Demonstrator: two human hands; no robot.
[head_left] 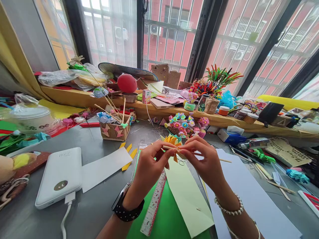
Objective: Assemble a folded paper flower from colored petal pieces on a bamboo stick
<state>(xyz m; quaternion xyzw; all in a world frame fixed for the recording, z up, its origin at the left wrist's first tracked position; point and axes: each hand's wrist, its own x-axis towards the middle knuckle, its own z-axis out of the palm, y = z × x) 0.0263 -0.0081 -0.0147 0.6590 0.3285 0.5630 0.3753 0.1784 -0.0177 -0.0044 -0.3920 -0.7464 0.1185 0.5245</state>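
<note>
My left hand (152, 163) and my right hand (206, 160) meet over the middle of the table, fingertips pinched together. Between them lies a thin wooden stick (225, 161), nearly level, its far end sticking out to the right past my right hand. Folded yellow-orange paper (171, 139), petal-like, shows just behind the fingertips; the fingers hide how it joins the stick. Below the hands, a pale green paper strip (189, 199) and a patterned ruler (155, 205) rest on a green sheet (166, 212).
A white power bank (61, 176) with a cable is at left, beside a white paper strip (107, 169) and yellow paper pieces (129, 156). A cardboard box (114, 131) holds sticks. Crocheted flowers (181, 124) stand behind my hands. White paper (251, 199) lies right.
</note>
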